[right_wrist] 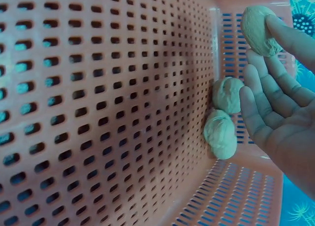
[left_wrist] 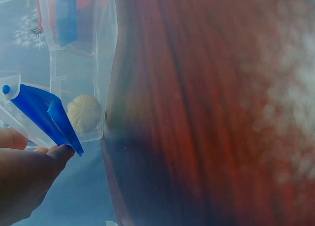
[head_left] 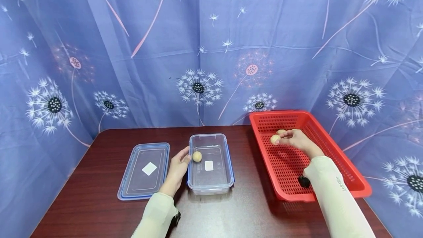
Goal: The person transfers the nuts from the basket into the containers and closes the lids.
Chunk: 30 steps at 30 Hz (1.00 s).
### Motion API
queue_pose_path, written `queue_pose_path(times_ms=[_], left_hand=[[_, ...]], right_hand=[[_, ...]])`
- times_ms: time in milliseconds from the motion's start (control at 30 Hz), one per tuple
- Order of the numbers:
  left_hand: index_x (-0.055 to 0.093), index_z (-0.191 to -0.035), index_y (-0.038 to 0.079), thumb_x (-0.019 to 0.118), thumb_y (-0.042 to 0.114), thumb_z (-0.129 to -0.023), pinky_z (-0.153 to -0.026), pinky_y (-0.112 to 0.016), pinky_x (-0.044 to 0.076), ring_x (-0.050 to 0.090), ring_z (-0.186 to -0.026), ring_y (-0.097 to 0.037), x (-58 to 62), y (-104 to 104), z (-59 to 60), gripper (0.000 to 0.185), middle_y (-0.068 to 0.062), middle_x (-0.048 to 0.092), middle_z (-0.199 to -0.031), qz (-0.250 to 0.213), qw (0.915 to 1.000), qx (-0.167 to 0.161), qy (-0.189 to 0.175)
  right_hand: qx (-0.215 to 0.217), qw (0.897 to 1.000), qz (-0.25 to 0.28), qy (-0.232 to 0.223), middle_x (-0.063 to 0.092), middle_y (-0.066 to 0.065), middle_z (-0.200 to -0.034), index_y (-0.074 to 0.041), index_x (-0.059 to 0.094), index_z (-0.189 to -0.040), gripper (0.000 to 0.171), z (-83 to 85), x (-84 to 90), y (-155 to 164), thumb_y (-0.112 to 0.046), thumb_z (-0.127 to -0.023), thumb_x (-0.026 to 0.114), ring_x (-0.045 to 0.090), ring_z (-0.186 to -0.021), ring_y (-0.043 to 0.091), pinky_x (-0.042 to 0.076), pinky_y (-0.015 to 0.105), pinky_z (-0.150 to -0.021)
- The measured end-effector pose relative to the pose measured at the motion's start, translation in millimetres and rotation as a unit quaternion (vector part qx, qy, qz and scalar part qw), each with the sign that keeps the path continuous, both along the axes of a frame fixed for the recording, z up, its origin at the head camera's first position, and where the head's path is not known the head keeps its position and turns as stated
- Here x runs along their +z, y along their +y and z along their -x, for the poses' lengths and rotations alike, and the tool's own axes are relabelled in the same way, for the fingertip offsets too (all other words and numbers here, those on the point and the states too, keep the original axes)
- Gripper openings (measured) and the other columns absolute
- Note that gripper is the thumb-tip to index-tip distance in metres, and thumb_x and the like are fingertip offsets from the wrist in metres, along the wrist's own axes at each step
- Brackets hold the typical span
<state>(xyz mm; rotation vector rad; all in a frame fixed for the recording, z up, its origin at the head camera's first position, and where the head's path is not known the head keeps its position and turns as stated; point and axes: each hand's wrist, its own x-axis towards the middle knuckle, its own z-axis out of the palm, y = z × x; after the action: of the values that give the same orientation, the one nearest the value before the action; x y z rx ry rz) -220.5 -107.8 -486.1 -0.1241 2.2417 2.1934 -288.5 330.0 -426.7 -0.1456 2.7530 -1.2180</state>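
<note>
My right hand pinches a walnut between thumb and fingertips, over the far part of the red basket. Just beyond, in the right wrist view, more walnuts lie against the basket's end wall. At the left side of a clear plastic container, my left hand holds the blue side latch with thumb and fingertips. A single walnut rests inside that container by its left wall. Part of the left hand's grip is hidden behind the latch.
A clear lid with a blue rim lies flat on the dark wooden table, left of the container. The red basket takes up the table's right side. A blue dandelion-print curtain hangs behind the table and along both sides.
</note>
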Motion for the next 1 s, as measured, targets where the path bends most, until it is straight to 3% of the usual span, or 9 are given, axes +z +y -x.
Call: queue_pose_path(times_ms=[300,600,833,1000], left_hand=[[0.039,-0.143,-0.005,0.043,0.002,-0.1,-0.112,-0.049,0.028,0.038,-0.134,-0.037,-1.1,0,-0.9,0.043,-0.025,0.042,-0.143,-0.001,1.0,0.001,-0.001],[0.039,-0.142,-0.006,0.043,0.001,-0.1,-0.112,-0.049,0.029,0.038,-0.134,-0.037,-2.8,1,-1.9,0.043,-0.026,0.043,-0.143,-0.006,1.0,-0.001,0.002],[0.039,-0.142,-0.008,0.043,-0.001,-0.099,-0.112,-0.049,0.029,0.039,-0.133,-0.038,-1.8,0,-0.9,0.043,-0.027,0.042,-0.143,-0.007,0.9999,-0.002,0.011],[0.039,-0.142,-0.006,0.043,0.0,-0.099,-0.113,-0.048,0.028,0.039,-0.134,-0.036,-1.2,0,-0.8,0.043,-0.026,0.043,-0.143,-0.006,1.0,-0.001,0.006]], right_hand=[[-0.013,0.999,0.012,0.027,0.068,0.02,-0.103,0.009,0.06,-0.115,0.046,-3.6,16.2,-8,-0.023,-0.086,0.073,0.059,-0.083,0.008,0.052,0.039,-0.079],[-0.03,0.998,0.05,0.039,0.064,0.026,-0.109,0.011,0.056,-0.118,0.047,-7.9,27.8,-15,-0.02,-0.087,0.072,0.06,-0.075,0.005,0.053,0.024,-0.062],[-0.051,0.992,0.04,0.105,0.066,0.025,-0.108,0.008,0.06,-0.115,0.046,-8.4,36.0,-21,-0.024,-0.086,0.074,0.058,-0.078,-0.006,0.049,0.014,-0.07],[-0.056,0.99,0.042,0.12,0.065,0.025,-0.11,0.007,0.06,-0.117,0.048,-9.3,45.4,-27,-0.026,-0.086,0.074,0.057,-0.079,-0.008,0.048,0.012,-0.072]])
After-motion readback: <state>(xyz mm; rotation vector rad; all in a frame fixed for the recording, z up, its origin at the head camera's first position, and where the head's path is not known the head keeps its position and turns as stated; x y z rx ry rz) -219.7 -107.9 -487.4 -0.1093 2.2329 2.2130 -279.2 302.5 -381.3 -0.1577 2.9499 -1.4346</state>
